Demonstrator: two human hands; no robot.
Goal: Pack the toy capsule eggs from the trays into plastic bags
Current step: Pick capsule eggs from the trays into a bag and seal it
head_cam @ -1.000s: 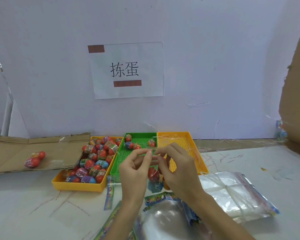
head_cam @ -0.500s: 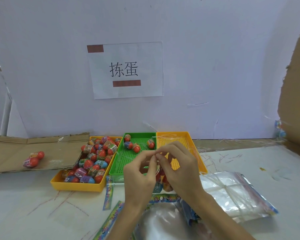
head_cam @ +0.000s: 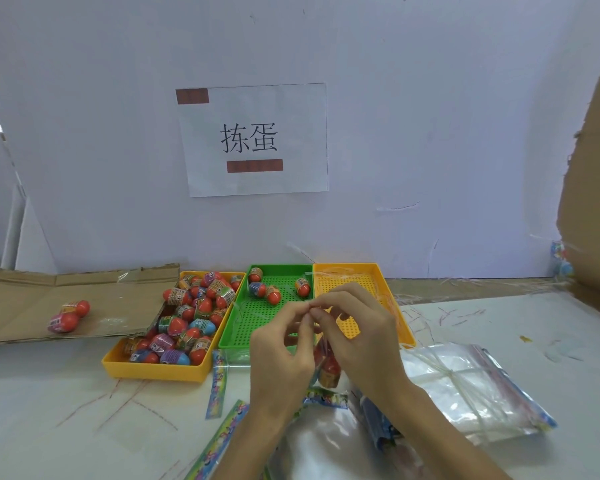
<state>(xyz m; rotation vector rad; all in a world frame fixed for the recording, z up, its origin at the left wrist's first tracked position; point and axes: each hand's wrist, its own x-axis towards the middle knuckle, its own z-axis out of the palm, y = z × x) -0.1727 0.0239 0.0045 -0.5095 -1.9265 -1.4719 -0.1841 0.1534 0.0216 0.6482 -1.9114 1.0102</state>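
My left hand [head_cam: 280, 348] and my right hand [head_cam: 357, 327] meet fingertip to fingertip above the table, both pinching the top edge of a small clear plastic bag [head_cam: 327, 367]. Red capsule eggs hang inside that bag between my palms. A yellow tray [head_cam: 153, 368] at the left is full of several red and blue capsule eggs [head_cam: 194, 317]. The green tray [head_cam: 257, 327] in the middle holds several eggs near its far end. Another yellow tray [head_cam: 381, 282] to the right shows no eggs.
A stack of clear bags [head_cam: 465, 386] tied with plastic string lies at the right. More bags with colourful headers [head_cam: 219, 386] lie in front of me. Two eggs in a bag [head_cam: 68, 315] rest on flattened cardboard [head_cam: 32, 303] at the left. A cardboard wall [head_cam: 593, 202] stands at the right.
My hands have drawn together along the bag's top edge until the fingertips touch, and the bag with its eggs has sunk lower between my palms.
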